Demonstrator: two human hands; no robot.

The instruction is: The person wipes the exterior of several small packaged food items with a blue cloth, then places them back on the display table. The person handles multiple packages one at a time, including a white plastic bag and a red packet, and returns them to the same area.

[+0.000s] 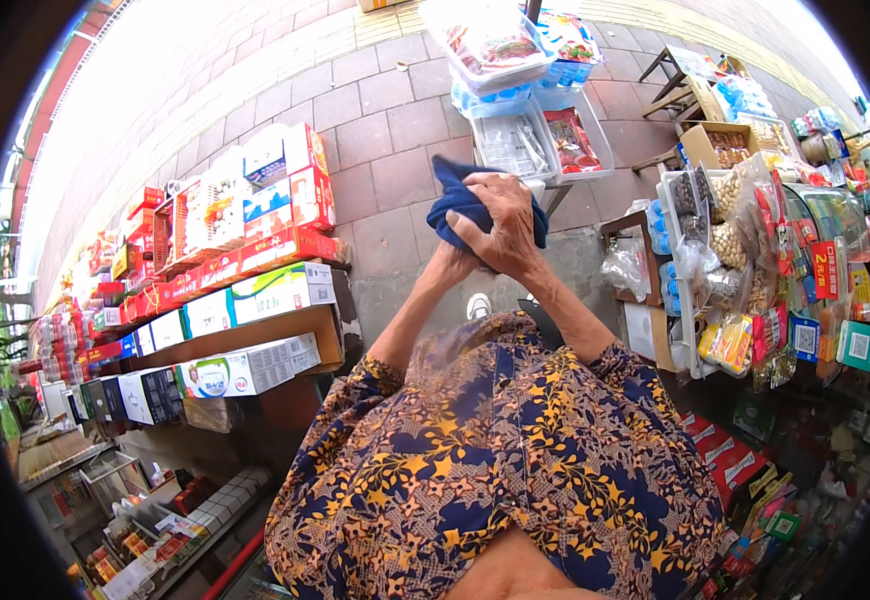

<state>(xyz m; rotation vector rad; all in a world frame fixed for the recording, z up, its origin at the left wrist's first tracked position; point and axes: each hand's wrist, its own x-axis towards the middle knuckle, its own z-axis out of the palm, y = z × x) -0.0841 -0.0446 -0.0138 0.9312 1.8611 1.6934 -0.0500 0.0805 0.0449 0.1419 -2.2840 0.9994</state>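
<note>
A dark blue cloth [459, 201] is bunched between my two hands, held out in front of my body. My right hand [506, 217] lies over the top of it, fingers curled around the fabric. Below and beside it is my left hand [456, 256], mostly hidden by the cloth and by the right hand, so its fingers cannot be made out. One corner of the cloth sticks up at the far left, and another fold hangs at the right. Just beyond the hands stand clear plastic bins [577, 169] with packaged goods in them.
Stacked cartons [277, 296] line a shelf at left, with red gift boxes [311, 196] above. On the right, a white rack [679, 277] holds bagged nuts [727, 244] and hanging packets. Stools [667, 71] stand farther off on the paving [382, 142].
</note>
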